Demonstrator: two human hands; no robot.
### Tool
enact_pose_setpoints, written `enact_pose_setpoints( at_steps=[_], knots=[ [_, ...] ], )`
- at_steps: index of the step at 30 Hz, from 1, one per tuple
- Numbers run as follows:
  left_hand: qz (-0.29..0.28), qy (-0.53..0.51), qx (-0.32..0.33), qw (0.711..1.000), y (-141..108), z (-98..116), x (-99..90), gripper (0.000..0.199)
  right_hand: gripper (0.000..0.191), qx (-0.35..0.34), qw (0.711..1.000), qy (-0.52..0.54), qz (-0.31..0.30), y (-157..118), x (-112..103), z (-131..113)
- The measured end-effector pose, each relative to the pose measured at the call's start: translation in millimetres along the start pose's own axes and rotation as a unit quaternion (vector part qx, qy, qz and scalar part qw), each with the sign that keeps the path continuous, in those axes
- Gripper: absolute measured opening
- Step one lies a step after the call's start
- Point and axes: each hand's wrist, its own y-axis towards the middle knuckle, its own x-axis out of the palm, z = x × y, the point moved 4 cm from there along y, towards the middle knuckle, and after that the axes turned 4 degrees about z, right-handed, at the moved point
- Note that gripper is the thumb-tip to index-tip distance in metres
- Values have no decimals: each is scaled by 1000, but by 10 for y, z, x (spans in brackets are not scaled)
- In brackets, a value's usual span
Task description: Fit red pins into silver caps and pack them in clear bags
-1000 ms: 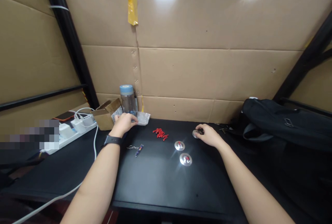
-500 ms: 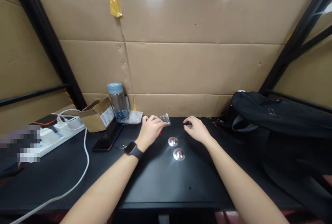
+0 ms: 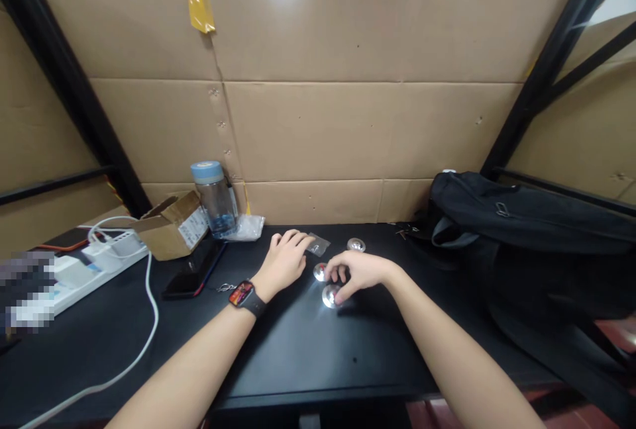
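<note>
My right hand (image 3: 362, 273) reaches down over two shiny silver discs with red centres. Its thumb is at the edge of the nearer disc (image 3: 328, 296), and its curled index finger is beside the farther disc (image 3: 318, 272). Thumb and fingers are apart, with nothing seen gripped between them. Behind that hand lies a third silver disc (image 3: 356, 244). My left hand (image 3: 284, 261), with a smartwatch (image 3: 242, 293) on its wrist, is palm down with fingers extended. Its fingertips are at the edge of a small clear plastic bag (image 3: 319, 245) lying on the table.
On the black table (image 3: 298, 356), a blue-lidded bottle (image 3: 213, 200), an open cardboard box (image 3: 173, 227), a phone (image 3: 193, 270) and a white power strip (image 3: 106, 257) stand left. A black backpack (image 3: 527, 243) lies right, keys (image 3: 405, 230) beside it. Cardboard walls the back.
My right hand has moved left and toward me, over the two discs, uncovering the third disc behind. The plastic bag, raised at my left fingers before, now lies flat. The view has shifted slightly right.
</note>
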Motion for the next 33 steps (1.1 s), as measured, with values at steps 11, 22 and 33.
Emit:
enact_pose_setpoints(
  at_steps=[11, 22, 33],
  knots=[
    [-19, -6, 12, 1000, -41, 28, 177, 30, 21, -18, 999, -13, -31, 53, 110, -31],
    [-37, -99, 118, 987, -16, 242, 115, 23, 9, 30, 993, -112, 28, -22, -88, 50],
    [39, -185, -45, 981, 33, 117, 12, 18, 6, -7, 964, -119, 238, -190, -428, -117]
  ],
)
